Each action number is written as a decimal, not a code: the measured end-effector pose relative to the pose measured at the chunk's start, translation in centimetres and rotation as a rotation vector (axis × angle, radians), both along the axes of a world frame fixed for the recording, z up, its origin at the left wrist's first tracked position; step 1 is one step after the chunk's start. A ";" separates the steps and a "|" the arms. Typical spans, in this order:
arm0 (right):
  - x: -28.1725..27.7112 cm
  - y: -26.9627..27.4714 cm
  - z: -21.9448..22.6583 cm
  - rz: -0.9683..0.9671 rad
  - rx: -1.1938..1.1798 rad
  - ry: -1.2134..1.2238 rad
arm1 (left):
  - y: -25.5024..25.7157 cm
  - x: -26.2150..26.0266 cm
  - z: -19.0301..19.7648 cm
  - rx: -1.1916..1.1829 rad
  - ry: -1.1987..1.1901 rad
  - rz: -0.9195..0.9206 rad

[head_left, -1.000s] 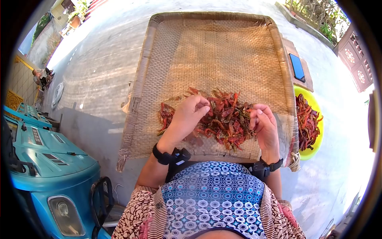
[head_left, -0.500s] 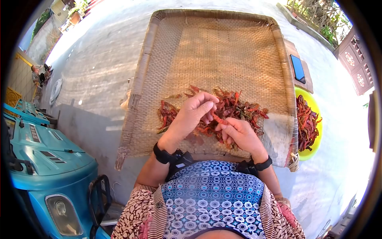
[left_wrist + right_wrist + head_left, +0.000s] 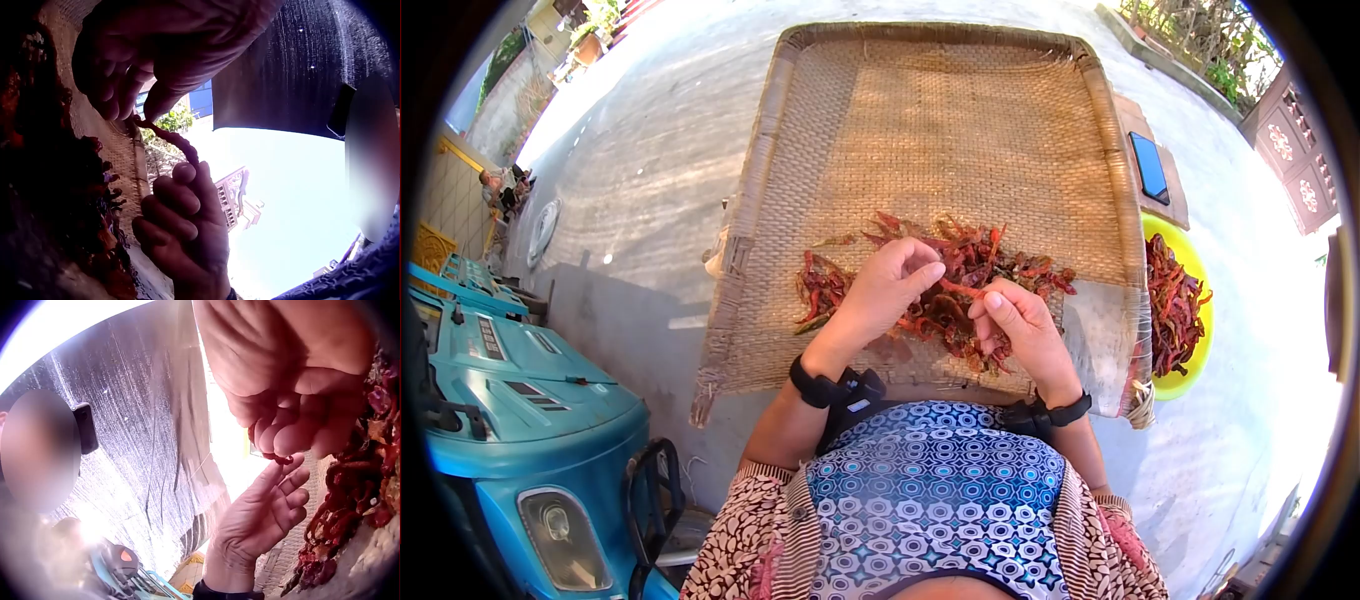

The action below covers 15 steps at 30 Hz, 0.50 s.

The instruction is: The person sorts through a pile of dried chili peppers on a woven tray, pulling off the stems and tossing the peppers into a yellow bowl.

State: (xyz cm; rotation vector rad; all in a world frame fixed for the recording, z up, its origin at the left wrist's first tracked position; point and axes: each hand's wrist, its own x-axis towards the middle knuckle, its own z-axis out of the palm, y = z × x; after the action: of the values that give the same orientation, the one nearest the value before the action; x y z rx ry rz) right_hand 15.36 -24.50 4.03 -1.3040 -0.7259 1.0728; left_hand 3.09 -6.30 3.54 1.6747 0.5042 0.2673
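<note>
Red chilli (image 3: pixel 170 135) bridges left hand (image 3: pixel 887 288) and right hand (image 3: pixel 1025 332), earlier farther apart.

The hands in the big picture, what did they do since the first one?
The right hand moved left from the right side of the chili pile toward the left hand; now both pinch one red chili between them. The woven tray, phone and yellow-green basin stayed put.
</note>
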 end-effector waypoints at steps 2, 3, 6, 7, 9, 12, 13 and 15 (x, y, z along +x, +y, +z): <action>0.8 -0.2 -0.6 -0.165 0.041 -0.009 | 0.3 0.1 -1.0 0.154 0.023 0.022; 1.4 -0.4 -1.1 -0.247 0.061 -0.014 | 0.4 0.1 -1.4 0.279 0.048 0.033; 4.0 -2.1 -1.3 -0.586 0.150 0.086 | 0.5 -0.3 -1.6 0.534 0.149 -0.010; 5.2 -2.8 -1.2 -0.683 0.247 0.173 | 0.4 -0.5 -1.7 0.597 0.188 -0.038; 7.2 -4.8 -0.8 -0.774 0.448 0.310 | 0.0 -0.7 -1.8 0.590 0.250 -0.034; 9.5 -6.7 -0.8 -0.854 0.641 0.520 | -0.3 -0.6 -1.9 0.617 0.277 -0.018; 9.7 -6.9 -1.0 -0.849 0.631 0.564 | -0.3 -0.6 -1.9 0.633 0.277 -0.010; 9.4 -6.8 -1.4 -0.811 0.561 0.585 | -0.1 -0.5 -2.6 0.683 0.235 0.000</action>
State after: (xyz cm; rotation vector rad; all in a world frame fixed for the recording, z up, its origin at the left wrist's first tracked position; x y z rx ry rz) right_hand 24.71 -31.31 2.58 -0.6260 -0.0054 0.4716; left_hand 2.62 -6.45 0.91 2.3893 0.6301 0.2590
